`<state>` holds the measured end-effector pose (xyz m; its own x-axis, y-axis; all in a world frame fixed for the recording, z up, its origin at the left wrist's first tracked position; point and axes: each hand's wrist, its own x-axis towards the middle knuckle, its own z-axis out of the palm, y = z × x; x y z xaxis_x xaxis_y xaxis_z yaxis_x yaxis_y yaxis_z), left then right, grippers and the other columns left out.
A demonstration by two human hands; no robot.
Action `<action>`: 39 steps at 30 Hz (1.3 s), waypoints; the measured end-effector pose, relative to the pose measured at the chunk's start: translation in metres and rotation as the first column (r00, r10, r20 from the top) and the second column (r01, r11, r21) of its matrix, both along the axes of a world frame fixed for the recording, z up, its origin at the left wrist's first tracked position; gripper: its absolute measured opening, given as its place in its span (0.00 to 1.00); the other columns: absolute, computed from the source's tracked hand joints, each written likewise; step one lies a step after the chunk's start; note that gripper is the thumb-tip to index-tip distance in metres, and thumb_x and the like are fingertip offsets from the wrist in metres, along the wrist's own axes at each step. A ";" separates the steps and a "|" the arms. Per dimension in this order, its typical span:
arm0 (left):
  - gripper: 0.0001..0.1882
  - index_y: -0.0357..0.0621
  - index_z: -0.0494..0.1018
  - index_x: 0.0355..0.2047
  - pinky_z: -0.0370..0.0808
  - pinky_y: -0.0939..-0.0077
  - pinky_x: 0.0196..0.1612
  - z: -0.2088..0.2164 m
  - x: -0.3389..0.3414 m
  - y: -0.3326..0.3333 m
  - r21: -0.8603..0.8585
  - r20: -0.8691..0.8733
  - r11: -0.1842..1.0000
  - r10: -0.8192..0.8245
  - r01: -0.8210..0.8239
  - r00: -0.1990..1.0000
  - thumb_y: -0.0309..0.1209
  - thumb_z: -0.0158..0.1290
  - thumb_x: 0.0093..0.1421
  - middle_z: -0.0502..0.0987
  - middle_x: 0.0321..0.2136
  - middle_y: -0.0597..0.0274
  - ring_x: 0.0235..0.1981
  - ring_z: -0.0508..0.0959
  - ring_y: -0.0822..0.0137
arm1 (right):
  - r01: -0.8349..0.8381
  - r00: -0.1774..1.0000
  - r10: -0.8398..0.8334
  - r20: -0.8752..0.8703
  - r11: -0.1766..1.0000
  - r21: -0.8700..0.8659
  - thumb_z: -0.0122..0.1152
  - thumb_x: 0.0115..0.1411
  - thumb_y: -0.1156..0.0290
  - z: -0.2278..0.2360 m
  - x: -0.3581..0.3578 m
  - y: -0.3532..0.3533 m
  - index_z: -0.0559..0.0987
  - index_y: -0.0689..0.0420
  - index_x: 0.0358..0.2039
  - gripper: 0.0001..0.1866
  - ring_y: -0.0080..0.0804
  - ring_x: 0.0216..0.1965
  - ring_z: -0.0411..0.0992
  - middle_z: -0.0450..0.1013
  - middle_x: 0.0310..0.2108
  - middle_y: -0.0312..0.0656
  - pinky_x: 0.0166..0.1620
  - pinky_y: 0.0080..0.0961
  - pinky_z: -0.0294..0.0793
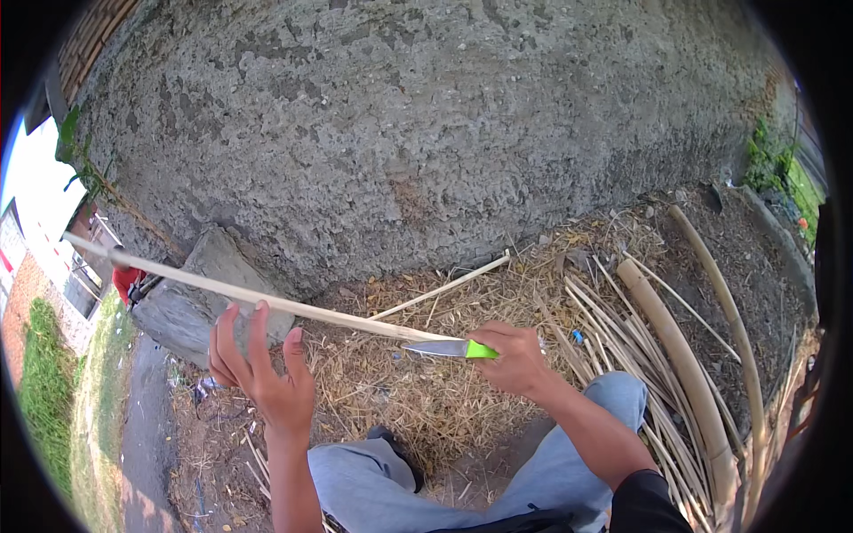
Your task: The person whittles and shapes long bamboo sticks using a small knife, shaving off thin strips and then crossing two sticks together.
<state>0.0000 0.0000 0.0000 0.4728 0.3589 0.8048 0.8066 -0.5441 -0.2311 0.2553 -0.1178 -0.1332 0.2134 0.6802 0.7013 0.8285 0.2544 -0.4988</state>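
A long, pale bamboo strip [311, 311] slants across the view, from the upper left down to my right hand. My right hand [511, 357] is closed around the green handle of a knife [435, 348]. Its grey blade points left, along the lower edge of the strip's near end. Whether the right fingers also pinch that end of the strip is hidden. My left hand [264, 377] is raised with its fingers apart. Two of its fingertips overlap the strip's lower edge; I cannot tell if they touch it.
A rough grey wall [426, 142] rises ahead. Bamboo shavings [418, 400] cover the ground between my legs. Thin bamboo strips [635, 355] and thicker bamboo poles [680, 355] lie at the right. A large stone [178, 306] stands at the left, with a person in red [124, 282] beyond.
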 end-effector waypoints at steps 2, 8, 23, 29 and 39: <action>0.20 0.38 0.69 0.52 0.63 0.58 0.57 -0.018 0.017 -0.001 0.041 0.472 0.929 -0.342 0.368 0.812 0.30 0.56 0.62 0.67 0.54 0.50 0.56 0.67 0.53 | 0.025 0.958 -0.011 -0.285 0.999 0.047 0.75 0.49 0.64 0.002 0.003 -0.002 0.83 0.60 0.27 0.13 0.26 0.17 0.67 0.74 0.21 0.40 0.22 0.27 0.64; 0.31 0.38 0.59 0.60 0.74 0.68 0.52 -0.111 0.074 -0.027 -0.506 0.847 -0.033 -0.204 0.862 0.490 0.31 0.59 0.61 0.69 0.52 0.52 0.53 0.72 0.63 | -0.023 0.719 -0.136 -0.681 0.975 -0.219 0.74 0.51 0.66 0.029 -0.015 -0.008 0.82 0.61 0.26 0.12 0.16 0.21 0.67 0.73 0.21 0.34 0.23 0.19 0.64; 0.12 0.30 0.71 0.49 0.79 0.75 0.37 -0.162 0.080 -0.056 -0.467 0.835 -0.344 0.132 0.815 0.534 0.20 0.43 0.67 0.77 0.32 0.58 0.30 0.79 0.71 | 0.057 0.615 -0.188 -0.766 0.979 -0.195 0.74 0.52 0.63 0.005 -0.031 0.002 0.80 0.63 0.28 0.15 0.11 0.20 0.62 0.70 0.17 0.29 0.21 0.16 0.59; 0.12 0.28 0.73 0.47 0.72 0.82 0.28 -0.163 0.067 -0.059 -0.518 0.826 -0.228 0.119 0.824 0.552 0.21 0.44 0.68 0.74 0.28 0.62 0.24 0.73 0.75 | -0.003 0.502 -0.087 -0.861 0.995 -0.102 0.70 0.57 0.63 -0.001 -0.021 0.007 0.82 0.65 0.39 0.18 0.11 0.22 0.63 0.73 0.21 0.30 0.23 0.15 0.60; 0.10 0.32 0.72 0.36 0.60 0.84 0.21 -0.158 0.060 -0.049 -0.377 0.808 -0.506 0.230 0.776 0.543 0.25 0.43 0.69 0.68 0.22 0.66 0.18 0.61 0.78 | -0.092 0.429 -0.011 -0.903 0.994 -0.056 0.67 0.59 0.66 -0.013 0.002 0.018 0.82 0.66 0.38 0.14 0.11 0.26 0.65 0.75 0.26 0.31 0.29 0.14 0.64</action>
<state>0.0605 -0.0493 -0.1577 0.7943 0.5959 -0.1180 -0.0585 0.2684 0.9615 0.2577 -0.1002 -0.1461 0.6589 0.7491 0.0680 -0.1160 0.1905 -0.9748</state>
